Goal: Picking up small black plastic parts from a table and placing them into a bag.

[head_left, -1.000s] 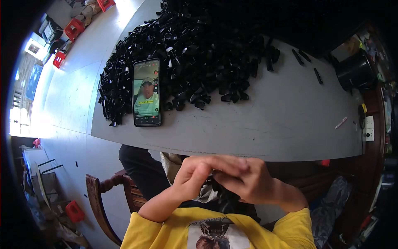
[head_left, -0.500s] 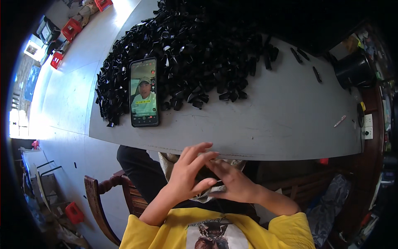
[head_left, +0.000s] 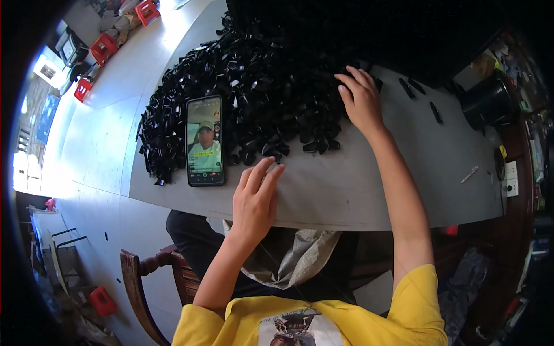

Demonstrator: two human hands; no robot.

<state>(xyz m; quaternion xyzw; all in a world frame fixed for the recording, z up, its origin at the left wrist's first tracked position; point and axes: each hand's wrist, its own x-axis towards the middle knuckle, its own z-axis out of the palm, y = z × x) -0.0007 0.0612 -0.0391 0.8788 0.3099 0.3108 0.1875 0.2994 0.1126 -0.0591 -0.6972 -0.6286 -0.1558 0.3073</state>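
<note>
A big heap of small glossy black plastic pieces (head_left: 254,81) covers the far side of the grey table (head_left: 323,196). My left hand (head_left: 254,199) reaches over the table's front edge, fingers stretched and apart, with the fingertips at the heap's near edge beside a black piece; whether they touch it I cannot tell. Farther off, my right hand (head_left: 363,101) is open at the heap's right end, thumb apart from the fingers and nothing visibly held. A phone (head_left: 205,141) with a lit video screen rests against the heap's left front.
Several slim black pieces (head_left: 435,112) lie apart at the right, near a black bucket (head_left: 489,101). A pale pen-like stick (head_left: 470,175) is by the table's right side. A woven sack (head_left: 303,256) hangs over my lap. A wooden chair (head_left: 144,271) stands at the left.
My hands were together above my lap and have separated. The left has moved forward to the heap's near edge; the right has swung far forward to its right end.
</note>
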